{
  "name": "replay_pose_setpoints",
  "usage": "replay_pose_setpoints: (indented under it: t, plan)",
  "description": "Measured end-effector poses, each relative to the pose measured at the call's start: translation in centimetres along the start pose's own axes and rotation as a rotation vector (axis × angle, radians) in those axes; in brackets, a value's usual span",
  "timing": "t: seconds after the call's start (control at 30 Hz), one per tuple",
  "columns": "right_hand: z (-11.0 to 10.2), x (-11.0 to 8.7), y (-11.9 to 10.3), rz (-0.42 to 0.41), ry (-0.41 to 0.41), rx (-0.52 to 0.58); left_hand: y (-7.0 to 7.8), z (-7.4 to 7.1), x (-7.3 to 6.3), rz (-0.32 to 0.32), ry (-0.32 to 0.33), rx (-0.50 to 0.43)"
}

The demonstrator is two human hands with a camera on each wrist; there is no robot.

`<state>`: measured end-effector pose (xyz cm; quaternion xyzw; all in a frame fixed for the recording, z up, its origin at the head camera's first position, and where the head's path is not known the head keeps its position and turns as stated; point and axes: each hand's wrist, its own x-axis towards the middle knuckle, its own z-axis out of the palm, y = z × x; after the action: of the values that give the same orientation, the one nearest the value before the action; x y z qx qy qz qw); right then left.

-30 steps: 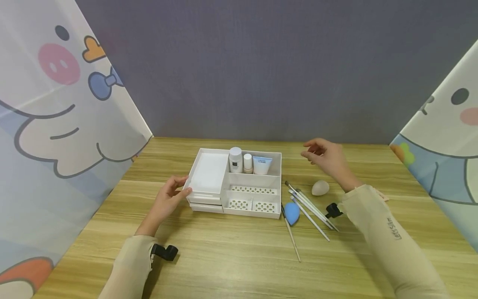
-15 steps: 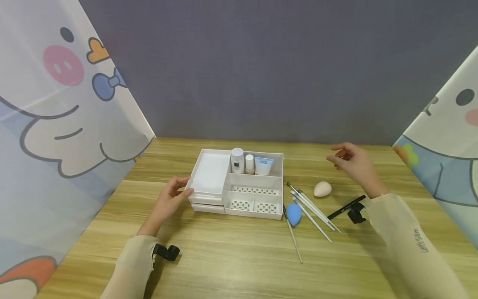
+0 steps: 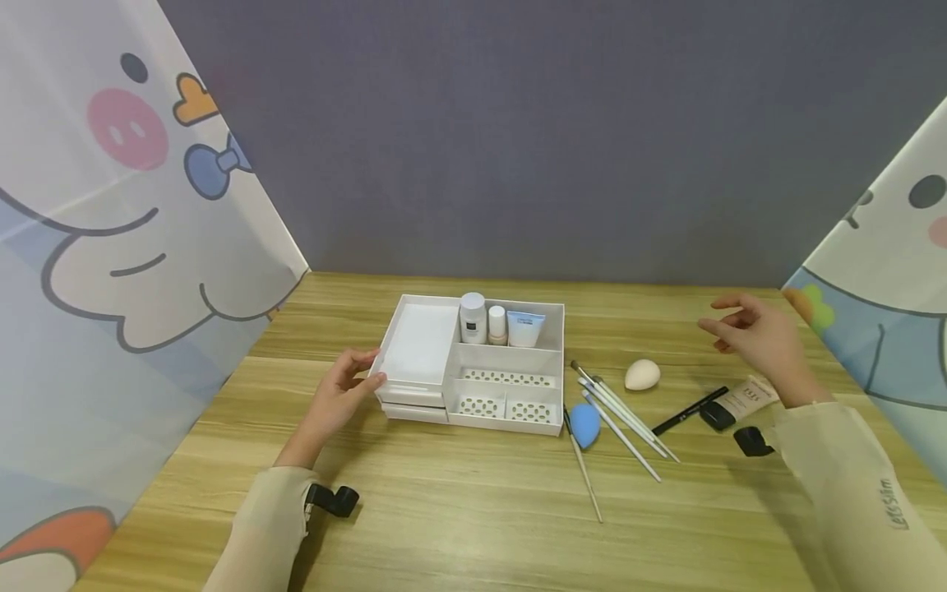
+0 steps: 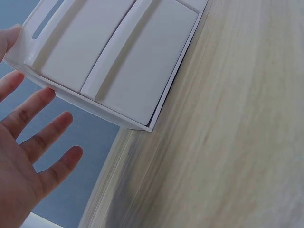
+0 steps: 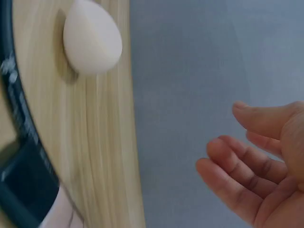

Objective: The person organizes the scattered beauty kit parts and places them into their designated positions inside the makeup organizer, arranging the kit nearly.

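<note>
White rectangular organizer, level on the table. Has a shallow tray over two stacked drawers at left, open compartments at right. Carries a white bottle, a smaller white-capped bottle and a blue-and-white tube standing in the rear compartment; shows perforated floors in the front three.

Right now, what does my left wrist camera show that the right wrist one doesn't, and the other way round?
Only the left wrist view shows your left hand, its fingertips at the white cosmetics organizer, with two handled drawers facing the camera.

Only the right wrist view shows your right hand, holding nothing, plus the beige egg-shaped makeup sponge, the slim black cosmetic pencil and part of the black-capped tube.

Both show the wood-grain tabletop and the grey-blue backdrop beyond its edge.
</note>
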<state>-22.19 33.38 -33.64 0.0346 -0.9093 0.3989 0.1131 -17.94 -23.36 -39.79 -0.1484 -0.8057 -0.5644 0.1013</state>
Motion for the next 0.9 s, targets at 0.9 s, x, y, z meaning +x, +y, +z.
replay_pose_setpoints:
  t: [0.9]
  plan:
    - [-4.1,-1.9,6.7,0.314,-0.369,-0.112,-0.7,-0.2,0.1,0.023,-0.002,0.019]
